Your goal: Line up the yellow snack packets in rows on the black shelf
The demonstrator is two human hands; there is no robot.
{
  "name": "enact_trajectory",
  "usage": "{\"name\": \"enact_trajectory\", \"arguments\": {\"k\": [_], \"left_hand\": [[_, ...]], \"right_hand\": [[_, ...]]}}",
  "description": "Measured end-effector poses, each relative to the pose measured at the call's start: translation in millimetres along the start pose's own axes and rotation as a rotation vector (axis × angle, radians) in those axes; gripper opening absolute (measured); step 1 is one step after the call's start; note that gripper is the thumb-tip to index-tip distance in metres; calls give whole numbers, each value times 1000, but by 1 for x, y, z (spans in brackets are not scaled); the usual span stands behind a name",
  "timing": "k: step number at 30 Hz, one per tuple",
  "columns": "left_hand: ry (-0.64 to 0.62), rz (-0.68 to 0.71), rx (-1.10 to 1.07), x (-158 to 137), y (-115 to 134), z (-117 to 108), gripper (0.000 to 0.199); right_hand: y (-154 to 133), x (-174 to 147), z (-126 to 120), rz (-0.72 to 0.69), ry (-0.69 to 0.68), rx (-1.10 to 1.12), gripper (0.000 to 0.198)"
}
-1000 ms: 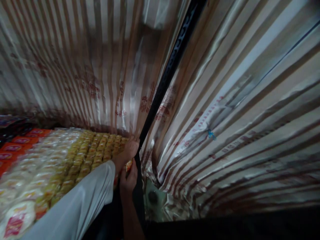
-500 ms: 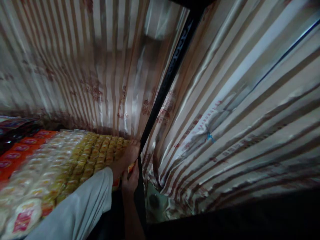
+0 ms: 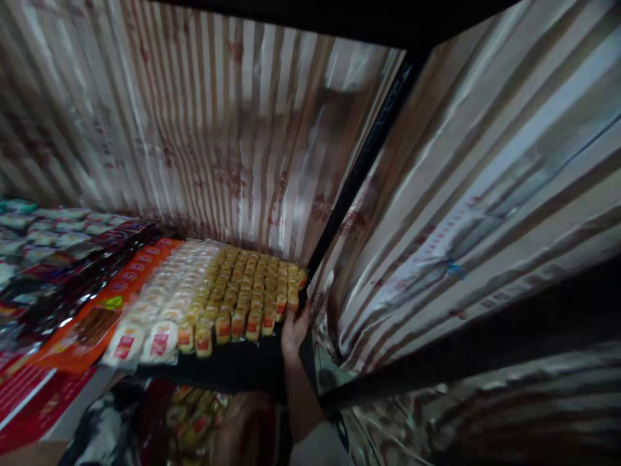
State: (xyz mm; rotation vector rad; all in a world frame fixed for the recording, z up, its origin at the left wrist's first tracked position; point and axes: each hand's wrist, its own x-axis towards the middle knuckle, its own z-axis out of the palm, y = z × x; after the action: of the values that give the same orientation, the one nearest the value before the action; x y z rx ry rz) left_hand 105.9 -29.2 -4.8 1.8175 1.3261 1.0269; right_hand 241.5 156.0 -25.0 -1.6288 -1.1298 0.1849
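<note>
Rows of small yellow snacks in clear wrappers, with red labels on the front ones, stand packed on a dark shelf. At their right end my right hand is raised, fingers apart, against or very near the front packets; exact contact is unclear. Low in the view, my left hand is a brown blur beside loose wrapped yellow snacks in a container. Its fingers cannot be made out, nor whether it holds anything.
White round packets, orange packs and dark glossy packs continue leftward. A black post rises by the right end of the shelf, before striped plastic sheeting. More bags lie lower right.
My left hand has left the corner of the shelf and come down to the loose snacks below. My right hand stays by the row's end. The view has shifted left and down.
</note>
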Motion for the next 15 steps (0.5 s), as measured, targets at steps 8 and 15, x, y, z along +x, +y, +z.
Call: {"name": "enact_trajectory", "arguments": {"k": [8, 15], "left_hand": [[37, -616, 137, -103, -43, -64, 30], [-25, -682, 153, -89, -65, -54, 28]], "right_hand": [[-53, -42, -29, -314, -84, 85, 63], [-58, -173, -72, -425, -778, 195, 38]]}}
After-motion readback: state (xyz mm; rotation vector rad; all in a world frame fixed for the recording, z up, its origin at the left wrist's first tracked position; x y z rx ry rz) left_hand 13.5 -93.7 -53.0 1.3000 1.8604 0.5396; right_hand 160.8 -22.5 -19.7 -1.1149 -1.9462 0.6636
